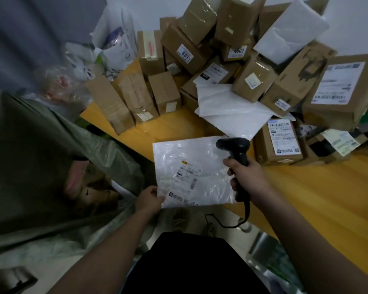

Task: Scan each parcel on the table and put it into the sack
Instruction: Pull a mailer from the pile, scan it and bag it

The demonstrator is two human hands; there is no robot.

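A: What does the person hold at this moment?

B: The left hand (150, 200) pinches the near left corner of a flat white plastic parcel (191, 172) — the thumb lies on top and the other fingers are curled under the edge. The parcel is lifted over the near edge of the yellow bench (319, 198), with its printed label (187, 176) facing up.

A: And the other hand?

B: The right hand (245, 175) grips the handle of a black scanner (237, 153); the fingers are wrapped tight around it. The head of the scanner is above the far right corner of the parcel and points toward the left. Its black cable (225, 221) hangs down below the hand.

A: Where is the sack?

B: The grey-green sack (51, 155) stands open at the left, just beside the bench. Inside it some brown cartons (94, 187) are visible, though they are dark and blurred.

A: What more lies on the bench?

B: A big pile of cardboard boxes (232, 49) fills the far side and the right side. One box carries the number 8093 (184, 54). White plastic mailers (238, 112) lie among them, one just behind the scanner. A smaller box with a white label (282, 140) sits to the right of the scanner, near it but apart.
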